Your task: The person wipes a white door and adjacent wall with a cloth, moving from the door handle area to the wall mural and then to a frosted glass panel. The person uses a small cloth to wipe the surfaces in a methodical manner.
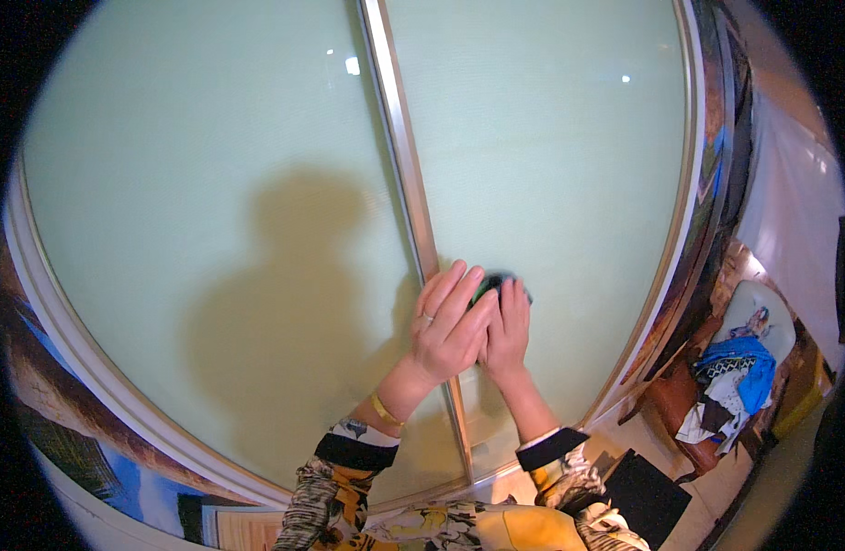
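My left hand (450, 320) and my right hand (511, 324) are side by side and touching, just right of a metal frame strip (402, 131). Between and under the fingers is a dark, rounded object with some green (497, 281), in front of a pale green glass panel (553, 172). My right fingers lie over it. My left fingers are at its left side, and their undersides are hidden, so I cannot tell how they hold it. A ring and a yellow bracelet show on my left side.
Another glass panel (154, 172) bears a shadow. A brown chair (670, 413) at the right holds a pile of clothes (739, 379). A black box-like object (646, 499) stands on the floor. White sheeting (794, 200) hangs at the far right.
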Available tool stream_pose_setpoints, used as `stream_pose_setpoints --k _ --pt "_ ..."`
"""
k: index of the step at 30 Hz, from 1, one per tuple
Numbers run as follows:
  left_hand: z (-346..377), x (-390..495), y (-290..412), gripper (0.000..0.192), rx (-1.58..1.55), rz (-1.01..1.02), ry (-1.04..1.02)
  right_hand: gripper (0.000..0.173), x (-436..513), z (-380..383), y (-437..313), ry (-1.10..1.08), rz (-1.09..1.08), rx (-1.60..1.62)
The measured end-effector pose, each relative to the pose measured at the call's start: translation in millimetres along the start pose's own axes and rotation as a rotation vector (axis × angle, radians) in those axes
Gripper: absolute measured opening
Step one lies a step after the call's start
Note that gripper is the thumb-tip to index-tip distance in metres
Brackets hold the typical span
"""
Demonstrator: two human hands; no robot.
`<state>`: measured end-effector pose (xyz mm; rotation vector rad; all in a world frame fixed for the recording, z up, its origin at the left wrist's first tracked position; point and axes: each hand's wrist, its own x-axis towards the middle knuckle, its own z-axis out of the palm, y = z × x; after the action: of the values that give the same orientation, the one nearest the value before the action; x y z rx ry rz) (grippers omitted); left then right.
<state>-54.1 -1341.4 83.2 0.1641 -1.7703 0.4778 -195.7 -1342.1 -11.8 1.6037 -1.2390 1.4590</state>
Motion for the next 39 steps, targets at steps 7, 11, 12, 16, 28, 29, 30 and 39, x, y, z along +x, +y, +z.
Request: stream_pose_setpoints --k 7,11,12,16,28,29,30,39 --pt "-2 -5 -5 0.05 -0.039 0.073 0.075 0.042 131 -6 -33 0.094 -0.296 -0.01" --pt "-1 -5 1 0.042 0.038 0.052 0.077 0.046 172 -16 -30 0.091 -0.413 -0.008" --pt "-2 -5 1 0.041 0.064 0.054 0.068 0.046 177 -17 -27 0.1 -0.416 -0.009" --pt "-7 -11 2 0.034 0.096 0.046 0.032 0.048 182 -22 -14 0.147 -0.377 -0.022" --pt "-5 -27 -6 0.027 0.124 0.032 -0.043 0.047 118 -24 93 0.202 -0.049 -0.146" --pt "-4 -29 -7 0.028 0.142 0.025 -0.059 0.048 109 -25 103 0.192 -0.011 -0.162" --pt "-3 -32 -8 0.028 0.132 0.024 -0.063 0.048 102 -25 113 0.221 0.0 -0.159" --pt "12 -19 -10 0.029 0.112 0.02 -0.099 0.05 56 -8 121 0.303 0.211 -0.131"
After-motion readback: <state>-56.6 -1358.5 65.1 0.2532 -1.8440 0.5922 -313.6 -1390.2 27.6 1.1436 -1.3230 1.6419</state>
